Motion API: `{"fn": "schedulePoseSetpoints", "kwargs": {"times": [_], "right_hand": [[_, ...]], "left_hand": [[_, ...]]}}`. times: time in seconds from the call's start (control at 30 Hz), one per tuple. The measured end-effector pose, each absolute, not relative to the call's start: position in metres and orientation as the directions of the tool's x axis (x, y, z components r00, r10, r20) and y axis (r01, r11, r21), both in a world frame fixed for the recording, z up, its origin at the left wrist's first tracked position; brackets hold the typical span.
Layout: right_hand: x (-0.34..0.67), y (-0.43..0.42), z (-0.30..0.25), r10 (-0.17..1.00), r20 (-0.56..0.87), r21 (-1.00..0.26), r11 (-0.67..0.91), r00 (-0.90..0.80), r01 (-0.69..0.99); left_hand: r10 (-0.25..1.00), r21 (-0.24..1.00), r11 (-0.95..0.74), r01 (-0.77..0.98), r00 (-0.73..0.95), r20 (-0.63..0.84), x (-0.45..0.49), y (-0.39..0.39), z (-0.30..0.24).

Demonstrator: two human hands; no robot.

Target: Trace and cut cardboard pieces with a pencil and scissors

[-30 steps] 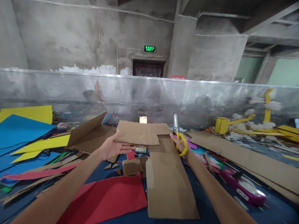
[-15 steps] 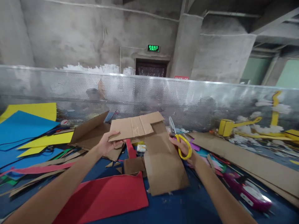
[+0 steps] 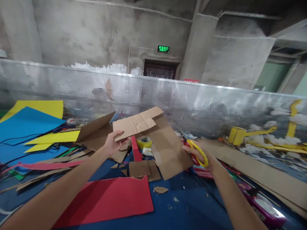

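My left hand (image 3: 112, 145) is closed on the near left edge of a brown cardboard piece (image 3: 165, 147), lifted off the table and tilted, with tape marks on its upper flap. My right hand (image 3: 194, 152) grips yellow-handled scissors (image 3: 197, 150) just right of the cardboard; the blades point up and left toward its right edge and are blurred. Below the cardboard lie small cardboard offcuts (image 3: 142, 168) and a tiny scrap (image 3: 160, 189) on the blue table (image 3: 187, 207).
A red sheet (image 3: 112, 201) lies near me. Blue sheets (image 3: 24, 123) and yellow sheets (image 3: 51, 137) and strips cover the left. A yellow tape roll (image 3: 144, 142) sits behind the cardboard. Long cardboard (image 3: 259, 169) and a purple tool (image 3: 266, 204) lie right. A perforated metal screen (image 3: 153, 95) bounds the far side.
The cardboard has been lifted and swung left, its long end rising off the table. My left hand went from open under it to gripping its edge. The scissors moved right and lower.
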State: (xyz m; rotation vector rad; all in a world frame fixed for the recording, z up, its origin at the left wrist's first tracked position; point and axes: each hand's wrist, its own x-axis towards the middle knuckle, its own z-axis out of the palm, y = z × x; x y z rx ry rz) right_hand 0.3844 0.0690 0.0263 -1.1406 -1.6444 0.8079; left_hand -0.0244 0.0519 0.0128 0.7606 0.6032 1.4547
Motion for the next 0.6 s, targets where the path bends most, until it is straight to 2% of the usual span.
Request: {"fn": "schedulePoseSetpoints", "kwargs": {"times": [0.13,0.23,0.33,0.5,0.6], "right_hand": [[0.394,0.088,0.018,0.915,0.399,-0.874,0.359,0.061,0.328],[0.404,0.101,0.01,0.862,0.5,-0.814,0.431,0.09,0.389],[0.411,0.11,0.003,0.813,0.576,-0.753,0.488,0.083,0.441],[0.414,0.119,-0.008,0.818,0.573,-0.734,0.481,0.058,0.479],[0.409,0.117,-0.007,0.783,0.614,-0.715,0.498,0.1,0.491]], "left_hand": [[0.984,0.822,0.056,-0.567,0.171,0.052,-0.017,0.052,0.004],[0.978,0.843,0.1,-0.528,0.207,0.013,-0.006,0.052,-0.003],[0.979,0.839,0.117,-0.532,0.202,-0.009,0.004,0.055,-0.012],[0.992,0.829,0.078,-0.554,0.129,-0.007,0.014,0.058,-0.023],[0.995,0.826,0.029,-0.562,0.095,0.029,0.017,0.057,-0.026]]}}
